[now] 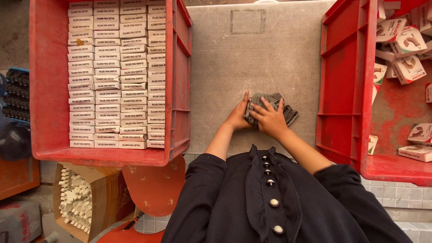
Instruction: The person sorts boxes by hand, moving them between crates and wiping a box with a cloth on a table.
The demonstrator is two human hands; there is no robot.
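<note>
Grey worktop (pixel 270 54), centre: one checked grey cloth (pixel 275 107), bunched, lying near the front edge. Right hand (pixel 269 118) spread on top of the cloth, fingers gripping its folds; left hand (pixel 238 114) flat against its left side, fingers straight, touching it. Left: red plastic crate (pixel 48 90), packed with neat rows of small white oblong boxes (pixel 117 76), printed labels facing up. Right: second red crate (pixel 346 90), holding loose white-and-red cartons (pixel 407 67), tumbled at angles. Lower left, below the worktop: open brown cardboard box (pixel 108 193) of white plastic fittings (pixel 76 198).
</note>
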